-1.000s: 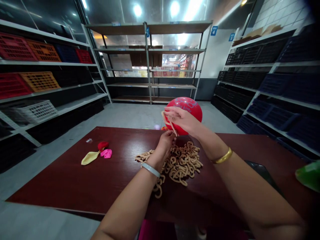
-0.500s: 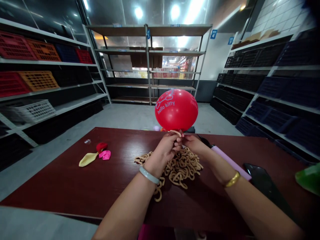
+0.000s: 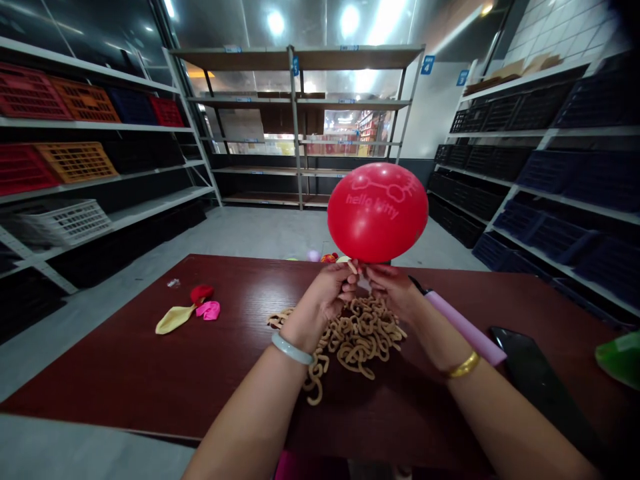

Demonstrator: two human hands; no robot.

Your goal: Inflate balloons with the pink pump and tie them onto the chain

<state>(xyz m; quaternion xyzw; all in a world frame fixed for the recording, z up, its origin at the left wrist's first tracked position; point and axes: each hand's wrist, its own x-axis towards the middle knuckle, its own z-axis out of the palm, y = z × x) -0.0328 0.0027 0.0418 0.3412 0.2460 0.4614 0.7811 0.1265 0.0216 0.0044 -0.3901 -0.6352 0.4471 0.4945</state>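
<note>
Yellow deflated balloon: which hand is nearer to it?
Left. The left hand is well right of the yellow balloon, at the neck of the red balloon; the right hand is farther right, just beyond the left.

One inflated balloon (image 3: 377, 212) is counted; three flat balloons (image 3: 173, 319) are seen on one table (image 3: 125, 373); two bracelets (image 3: 291, 348) are worn; one pump (image 3: 465, 327) and one phone (image 3: 535, 373) are laid nearby; the tan loops (image 3: 360, 337) are heaped beyond counting.

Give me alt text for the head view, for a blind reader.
Left hand and right hand pinch the neck of an inflated red rubber balloon above a pile of tan looped bands on a dark wooden table.
</note>
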